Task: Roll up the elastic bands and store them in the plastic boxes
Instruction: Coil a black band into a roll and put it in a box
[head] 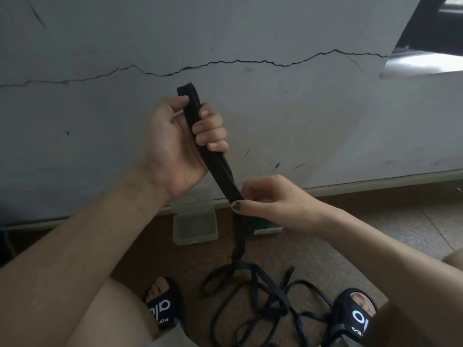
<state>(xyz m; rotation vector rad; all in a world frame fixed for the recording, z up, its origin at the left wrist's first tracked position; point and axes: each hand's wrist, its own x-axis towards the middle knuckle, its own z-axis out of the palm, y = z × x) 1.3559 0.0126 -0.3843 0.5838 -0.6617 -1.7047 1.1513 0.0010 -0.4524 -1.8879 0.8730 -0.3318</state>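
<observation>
while the left hand (180,144) gripped a folded bundle of black elastic band (213,156) upright, fingers curled round it, the right hand (265,199) pinched the band just below, thumb & forefinger. band looked light, soft, floppy, prob. springy; best held at the fold, w/ tension kept or the layers slip. rest of it trailed down to a loose tangle (263,304) on the floor btwn the sandals. clear plastic box (195,226) sat open by the wall.
</observation>
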